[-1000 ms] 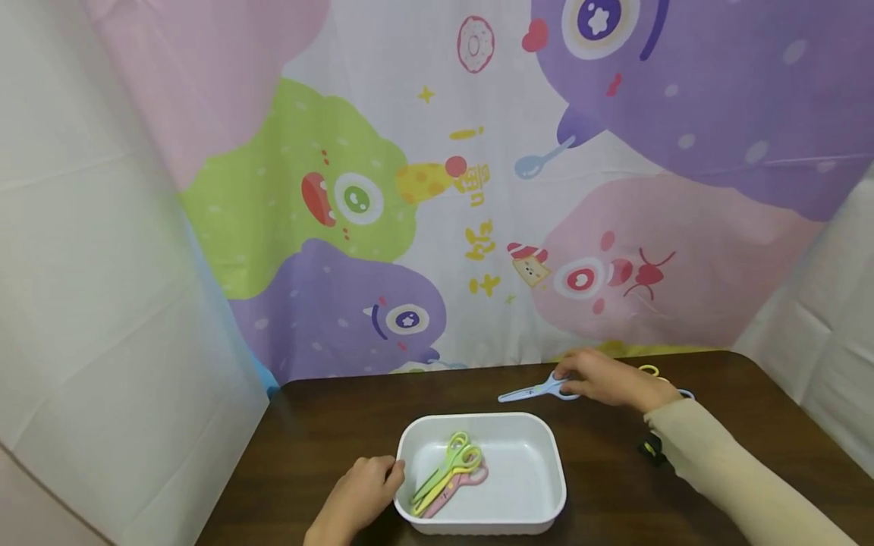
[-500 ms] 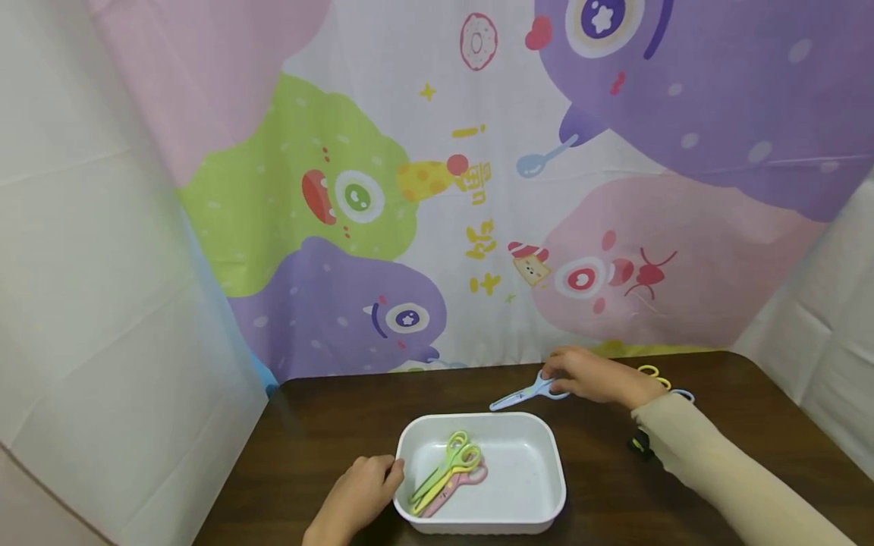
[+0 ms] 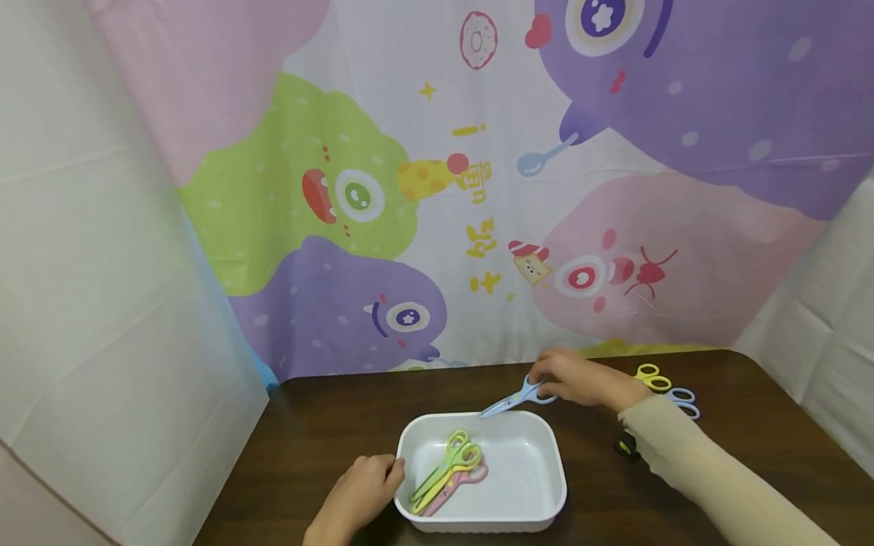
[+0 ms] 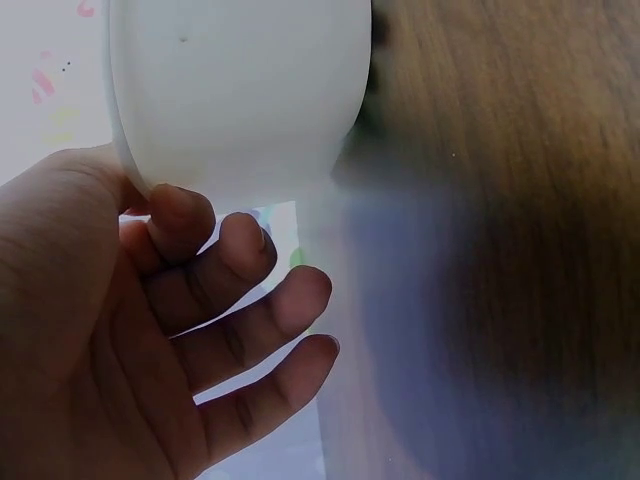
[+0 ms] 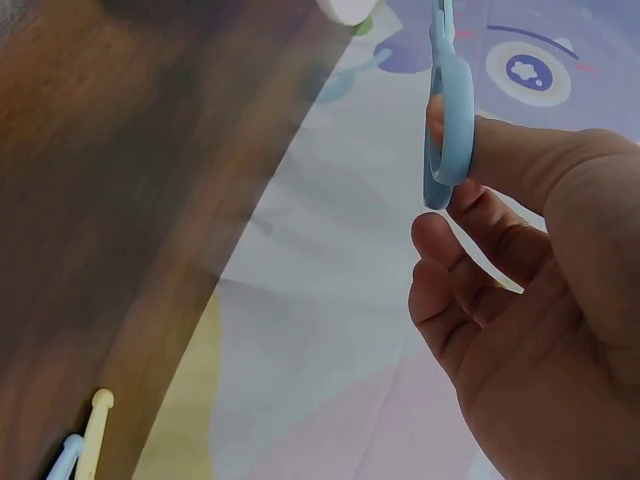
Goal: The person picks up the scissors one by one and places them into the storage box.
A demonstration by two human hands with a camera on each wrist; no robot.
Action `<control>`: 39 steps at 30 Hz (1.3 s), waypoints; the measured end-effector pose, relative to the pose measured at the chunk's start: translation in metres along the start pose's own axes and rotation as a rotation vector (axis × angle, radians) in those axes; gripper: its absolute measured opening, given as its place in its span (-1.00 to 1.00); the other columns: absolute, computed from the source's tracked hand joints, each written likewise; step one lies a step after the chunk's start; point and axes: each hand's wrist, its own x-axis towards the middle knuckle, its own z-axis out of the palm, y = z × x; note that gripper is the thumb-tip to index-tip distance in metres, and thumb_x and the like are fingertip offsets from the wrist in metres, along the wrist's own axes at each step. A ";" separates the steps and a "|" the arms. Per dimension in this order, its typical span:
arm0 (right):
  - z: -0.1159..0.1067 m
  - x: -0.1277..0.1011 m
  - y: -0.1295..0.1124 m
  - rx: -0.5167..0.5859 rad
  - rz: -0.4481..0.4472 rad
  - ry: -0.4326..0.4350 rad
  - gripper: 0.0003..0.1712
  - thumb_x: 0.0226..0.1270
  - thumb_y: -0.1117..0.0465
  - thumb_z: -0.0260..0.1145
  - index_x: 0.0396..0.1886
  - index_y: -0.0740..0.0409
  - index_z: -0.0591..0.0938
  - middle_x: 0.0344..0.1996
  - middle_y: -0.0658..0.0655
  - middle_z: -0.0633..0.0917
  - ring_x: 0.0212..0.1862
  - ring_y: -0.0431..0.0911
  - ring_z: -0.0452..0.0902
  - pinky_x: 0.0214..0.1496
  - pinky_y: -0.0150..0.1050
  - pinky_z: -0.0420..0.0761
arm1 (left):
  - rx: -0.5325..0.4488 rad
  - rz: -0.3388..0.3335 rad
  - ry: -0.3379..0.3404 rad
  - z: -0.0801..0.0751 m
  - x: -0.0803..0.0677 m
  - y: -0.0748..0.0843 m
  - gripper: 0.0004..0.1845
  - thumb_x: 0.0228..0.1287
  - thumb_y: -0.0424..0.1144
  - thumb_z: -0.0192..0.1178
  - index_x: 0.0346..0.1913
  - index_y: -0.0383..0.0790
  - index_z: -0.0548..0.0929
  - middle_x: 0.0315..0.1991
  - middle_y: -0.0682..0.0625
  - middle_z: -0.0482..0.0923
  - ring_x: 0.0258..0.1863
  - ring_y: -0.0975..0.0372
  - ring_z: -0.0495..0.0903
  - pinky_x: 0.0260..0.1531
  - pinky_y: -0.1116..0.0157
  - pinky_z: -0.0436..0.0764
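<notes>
– Holding anything, right hand?
– Yes, blue scissors. Thumb on one side of a handle loop, a finger on the other. Two outer fingers curl clear of it.
– Where are they?
– Above the tabletop, at the far side of the white tray. Handles high, blades slanting down to the far rim. Can't tell if the tip touches.
– And the left hand?
– On the tray's left edge. Thumb over the rim, index fingertip at the outer wall, pinching it. Other three fingers bent, off the tray.
– Tray contents?
– Green-yellow scissors on top of pink scissors, left half. Blades toward the near left corner. Can't tell if green and yellow are one pair or two.
– Elsewhere?
– Yellow scissors and a second blue pair, off to the right, side by side. Head view shows only handles; arm and sleeve hide the rest.
– Behind?
– Cartoon monster backdrop, white cloth at the sides.
</notes>
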 end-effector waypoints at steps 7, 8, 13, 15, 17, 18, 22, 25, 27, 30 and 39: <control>0.001 0.004 -0.008 0.034 0.046 -0.030 -0.85 0.34 0.22 0.45 -0.14 0.15 0.76 -0.23 0.01 0.68 -0.13 -0.10 0.59 -0.02 -0.15 0.62 | -0.009 -0.002 0.002 0.001 0.000 0.000 -0.63 0.49 -0.13 0.10 -0.58 0.02 0.50 -0.63 0.18 0.38 -0.57 0.29 0.37 -0.50 0.27 0.40; 0.001 0.005 -0.010 0.039 0.045 -0.030 -0.85 0.35 0.22 0.45 -0.14 0.15 0.76 -0.23 0.01 0.68 -0.13 -0.10 0.58 -0.02 -0.14 0.62 | -0.011 -0.003 0.000 0.001 0.000 0.000 -0.63 0.49 -0.13 0.10 -0.58 0.03 0.50 -0.64 0.18 0.38 -0.57 0.29 0.37 -0.50 0.27 0.39; 0.003 0.008 -0.016 0.055 0.028 -0.031 -0.84 0.36 0.24 0.43 -0.12 0.19 0.76 -0.20 0.04 0.69 -0.10 -0.07 0.60 0.02 -0.11 0.62 | -0.024 -0.003 -0.008 0.001 0.001 -0.001 -0.63 0.50 -0.13 0.09 -0.57 0.01 0.51 -0.64 0.18 0.36 -0.56 0.30 0.37 -0.49 0.28 0.40; 0.004 0.009 -0.017 0.063 0.020 -0.035 -0.84 0.36 0.25 0.43 -0.12 0.20 0.76 -0.20 0.05 0.69 -0.10 -0.06 0.61 0.03 -0.11 0.62 | -0.029 -0.003 -0.012 0.000 0.001 0.000 -0.64 0.50 -0.13 0.09 -0.57 0.01 0.52 -0.64 0.18 0.37 -0.56 0.30 0.37 -0.48 0.28 0.40; 0.005 0.010 -0.018 0.069 0.020 -0.039 -0.84 0.36 0.26 0.42 -0.11 0.20 0.76 -0.20 0.04 0.68 -0.10 -0.07 0.61 0.03 -0.13 0.62 | -0.029 -0.004 -0.016 0.000 0.001 0.000 -0.64 0.50 -0.13 0.09 -0.56 0.00 0.53 -0.64 0.18 0.37 -0.56 0.30 0.37 -0.48 0.28 0.40; 0.006 0.011 -0.018 0.071 0.020 -0.039 -0.84 0.36 0.26 0.42 -0.11 0.20 0.76 -0.21 0.04 0.68 -0.11 -0.08 0.61 0.02 -0.13 0.63 | -0.031 -0.002 -0.017 0.000 0.001 0.000 -0.64 0.50 -0.13 0.09 -0.55 0.00 0.54 -0.63 0.18 0.38 -0.56 0.30 0.37 -0.48 0.28 0.40; 0.008 0.013 -0.020 0.078 0.025 -0.031 -0.84 0.36 0.27 0.43 -0.12 0.20 0.76 -0.21 0.03 0.69 -0.10 -0.08 0.62 0.03 -0.14 0.63 | -0.036 0.001 -0.023 -0.001 0.001 0.001 -0.66 0.51 -0.13 0.09 -0.53 -0.01 0.57 -0.63 0.18 0.39 -0.56 0.31 0.38 -0.49 0.28 0.40; 0.010 0.014 -0.022 0.086 0.030 -0.030 -0.84 0.36 0.26 0.43 -0.11 0.20 0.76 -0.21 0.04 0.69 -0.10 -0.08 0.62 0.03 -0.14 0.63 | -0.046 0.002 -0.032 -0.001 0.001 0.001 -0.67 0.51 -0.13 0.09 -0.51 -0.02 0.59 -0.62 0.18 0.40 -0.55 0.31 0.38 -0.48 0.28 0.41; 0.012 0.015 -0.022 0.092 0.033 -0.031 -0.84 0.36 0.26 0.43 -0.11 0.19 0.77 -0.21 0.04 0.69 -0.10 -0.08 0.62 0.03 -0.14 0.63 | -0.052 0.003 -0.038 -0.001 0.001 0.001 -0.67 0.51 -0.13 0.09 -0.49 -0.03 0.60 -0.62 0.18 0.41 -0.55 0.31 0.38 -0.48 0.28 0.41; 0.014 0.015 -0.023 0.095 0.043 -0.032 -0.84 0.36 0.25 0.43 -0.11 0.18 0.77 -0.22 0.03 0.68 -0.09 -0.09 0.61 0.03 -0.14 0.63 | -0.059 0.002 -0.046 -0.001 0.002 0.000 -0.67 0.52 -0.13 0.09 -0.49 -0.03 0.60 -0.62 0.18 0.40 -0.55 0.31 0.38 -0.48 0.27 0.41; 0.020 0.018 -0.022 0.087 0.075 -0.045 -0.84 0.36 0.23 0.43 -0.10 0.15 0.77 -0.19 0.00 0.69 -0.08 -0.12 0.60 0.05 -0.15 0.63 | -0.064 -0.005 -0.048 -0.001 0.002 0.000 -0.66 0.53 -0.12 0.09 -0.51 -0.03 0.58 -0.63 0.18 0.37 -0.57 0.32 0.36 -0.49 0.29 0.39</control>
